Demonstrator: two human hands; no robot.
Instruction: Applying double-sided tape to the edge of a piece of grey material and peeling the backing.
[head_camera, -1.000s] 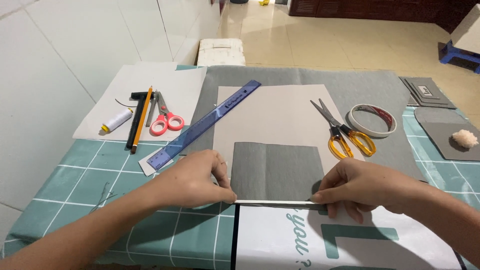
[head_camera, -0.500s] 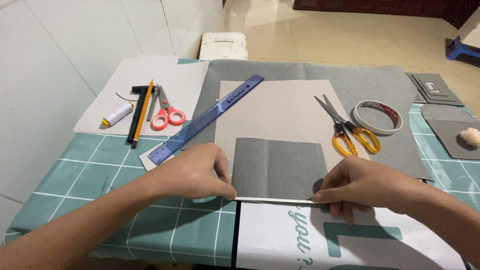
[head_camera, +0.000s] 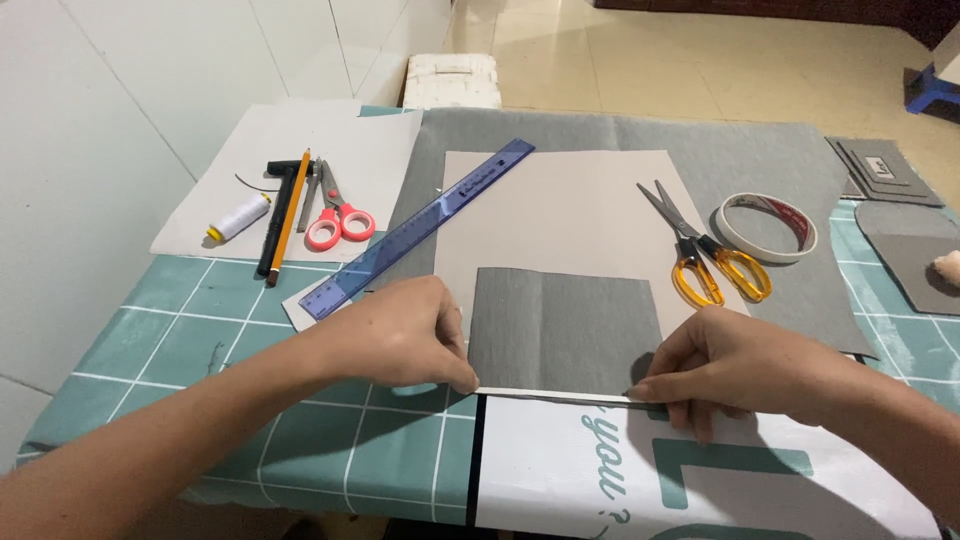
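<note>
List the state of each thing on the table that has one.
grey fabric piece: flat, near edge pinched by both hands
left hand: pinching
right hand: pinching
yellow scissors: slightly open
red scissors: closed
tape roll: lying flat

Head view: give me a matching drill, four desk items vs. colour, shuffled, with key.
Things:
1. ruler
2. small scissors
3. large scissors
4. thread spool

Colours:
A. yellow-orange handles
B. white, yellow end
C. translucent blue
D. pink-red handles

Pairs: 1-C, 2-D, 3-A, 4-B

Both hands, left hand and right hand, pinch a thin white strip at the near edge of the grey fabric piece.
</note>
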